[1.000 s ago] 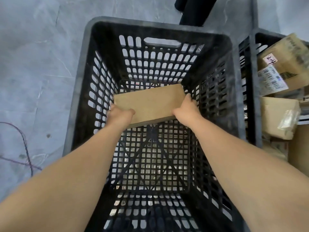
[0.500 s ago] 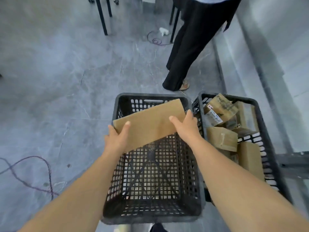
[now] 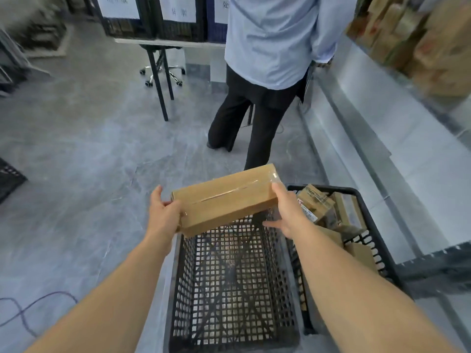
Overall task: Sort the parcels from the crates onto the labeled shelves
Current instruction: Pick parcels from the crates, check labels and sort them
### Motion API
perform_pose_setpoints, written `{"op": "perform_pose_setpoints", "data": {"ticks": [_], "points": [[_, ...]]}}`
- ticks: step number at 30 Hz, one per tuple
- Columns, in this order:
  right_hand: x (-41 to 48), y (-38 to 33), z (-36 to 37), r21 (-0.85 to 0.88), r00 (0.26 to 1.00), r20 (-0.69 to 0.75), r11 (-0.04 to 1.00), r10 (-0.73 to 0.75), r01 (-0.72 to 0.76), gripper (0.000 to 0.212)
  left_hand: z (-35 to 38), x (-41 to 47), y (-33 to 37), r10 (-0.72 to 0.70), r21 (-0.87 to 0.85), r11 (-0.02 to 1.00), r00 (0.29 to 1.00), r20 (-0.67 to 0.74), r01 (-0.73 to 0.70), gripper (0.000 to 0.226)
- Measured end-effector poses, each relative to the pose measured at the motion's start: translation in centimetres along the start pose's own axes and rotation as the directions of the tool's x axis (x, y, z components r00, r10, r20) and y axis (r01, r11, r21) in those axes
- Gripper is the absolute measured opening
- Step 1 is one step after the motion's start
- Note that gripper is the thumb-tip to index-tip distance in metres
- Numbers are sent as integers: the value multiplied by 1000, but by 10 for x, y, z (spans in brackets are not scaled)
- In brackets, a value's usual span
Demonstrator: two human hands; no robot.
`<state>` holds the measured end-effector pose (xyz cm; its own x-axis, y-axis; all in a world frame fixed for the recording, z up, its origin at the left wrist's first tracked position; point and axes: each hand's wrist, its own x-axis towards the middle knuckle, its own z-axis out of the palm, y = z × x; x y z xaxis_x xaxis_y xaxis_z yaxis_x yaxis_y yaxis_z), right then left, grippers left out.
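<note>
Above the far rim of the near crate (image 3: 229, 289) we hold the parcel (image 3: 224, 200), clear of the mesh, its taped face up. Our left grip (image 3: 164, 215) is clamped on the parcel's left end, thumb on top and fingers curled beneath. Our right grip (image 3: 288, 212) is clamped on the right end, fingers up its side and thumb reaching under.

What could go wrong: a person (image 3: 270, 47) stands just beyond the crates, back to us, between us and the far desk (image 3: 163, 42), so carrying the parcel straight ahead could bump them. The parcel's top looks glossy and we hold it only at its two ends, so a loosened grip could let it slip and drop into the crate or onto the floor (image 3: 89, 174). A cable (image 3: 54, 294) at near left could catch a foot. We see no label on the upper face, so a wrong shelf is likely unless we turn the parcel and read it first.

The near crate shows only its mesh bottom. The right crate (image 3: 372, 226), just beside it, holds several other parcels (image 3: 314, 201) piled loosely, one with a printed label. Bins (image 3: 127, 19) with paper signs stand on the desk, and cartons (image 3: 438, 44) stand along the shelf (image 3: 377, 110) at far right, too blurred to read
</note>
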<state>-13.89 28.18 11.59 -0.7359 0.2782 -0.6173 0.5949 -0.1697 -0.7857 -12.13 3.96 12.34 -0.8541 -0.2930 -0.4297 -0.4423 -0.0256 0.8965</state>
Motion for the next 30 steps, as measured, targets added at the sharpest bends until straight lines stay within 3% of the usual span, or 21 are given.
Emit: {"op": "perform_pose_setpoints", "data": {"ticks": [2, 5, 11, 13, 19, 23, 26, 30], "points": [[-3, -7, -1, 116, 999, 36, 993, -10, 6, 33, 0, -3, 5, 32, 21, 999, 997, 68, -33, 52], [-9, -18, -2, 283, 996, 62, 958, -62, 42, 32, 0, -10, 11, 59, 66, 996, 996, 66, -64, 7], [-16, -36, 7, 359, 976, 48, 915, -213, 182, 94, 9, -18, 21, 187, 204, 959, 980, 66, -197, 16], [-19, -44, 10, 348, 961, 38, 905, -273, 244, 106, 15, -25, 25, 254, 246, 931, 963, 89, -269, 18], [-19, -57, 5, 298, 943, -2, 901, -332, 317, 77, 17, -35, 33, 313, 254, 904, 937, 154, -344, 38], [-30, -60, -3, 234, 952, 58, 931, -300, 280, 74, 6, -30, 42, 322, 183, 920, 935, 152, -346, 52], [-38, -59, -6, 245, 949, 70, 927, -307, 282, 74, 0, -27, 48, 217, 150, 955, 946, 240, -257, 64], [-49, -55, -9, 280, 942, 43, 909, -333, 308, 69, 1, -38, 49, 116, 50, 988, 904, 413, -149, 79]]}}
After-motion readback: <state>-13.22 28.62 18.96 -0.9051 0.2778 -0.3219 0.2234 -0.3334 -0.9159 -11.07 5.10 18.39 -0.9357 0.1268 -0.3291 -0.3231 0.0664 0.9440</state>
